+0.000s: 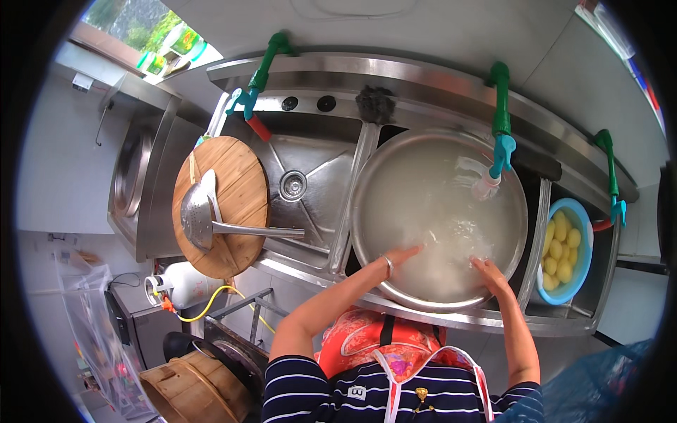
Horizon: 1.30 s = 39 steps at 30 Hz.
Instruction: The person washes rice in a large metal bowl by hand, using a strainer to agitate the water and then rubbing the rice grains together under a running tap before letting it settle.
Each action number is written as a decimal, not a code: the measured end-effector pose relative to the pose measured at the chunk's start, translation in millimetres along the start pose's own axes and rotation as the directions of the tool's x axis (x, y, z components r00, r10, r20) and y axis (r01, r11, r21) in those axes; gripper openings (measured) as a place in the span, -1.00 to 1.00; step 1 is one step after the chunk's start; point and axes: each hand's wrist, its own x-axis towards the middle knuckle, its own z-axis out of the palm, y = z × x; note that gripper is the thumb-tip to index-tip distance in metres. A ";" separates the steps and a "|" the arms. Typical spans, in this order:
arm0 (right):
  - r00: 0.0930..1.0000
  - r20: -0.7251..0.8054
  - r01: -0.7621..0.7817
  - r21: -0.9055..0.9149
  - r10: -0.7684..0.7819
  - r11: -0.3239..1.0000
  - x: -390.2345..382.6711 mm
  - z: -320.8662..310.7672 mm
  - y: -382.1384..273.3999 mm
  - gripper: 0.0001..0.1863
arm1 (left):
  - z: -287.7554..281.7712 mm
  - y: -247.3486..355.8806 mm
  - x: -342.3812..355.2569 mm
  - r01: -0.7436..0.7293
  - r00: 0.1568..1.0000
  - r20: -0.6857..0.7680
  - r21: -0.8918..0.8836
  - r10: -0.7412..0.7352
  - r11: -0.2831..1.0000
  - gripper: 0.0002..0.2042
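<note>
Water (409, 197), cloudy, fills a round metal basin (437, 306) — we note left hand (400, 256) and right hand (489, 273) partly dipped, near side — open or gripping, we cannot tell.

Kitchen, 3 taps (501, 106) over steel sinks (324, 211), chopping board (243, 176), skimmer (195, 218), seemingly a gas cylinder (189, 283)

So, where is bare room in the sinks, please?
Bare steel shows in the left sink, around the drain, between board, ladle and divider. Crowded: the basin fills the middle, with left hand and right hand at its water; the blue tub of potatoes takes much of the right sink.
</note>
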 end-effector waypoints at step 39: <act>0.986 0.105 0.006 0.748 -0.127 0.663 86.7 88.0 -12.0 -0.72 | 3.1 -55.2 129.4 -0.037 0.981 -0.182 0.129 0.060 0.991 -0.60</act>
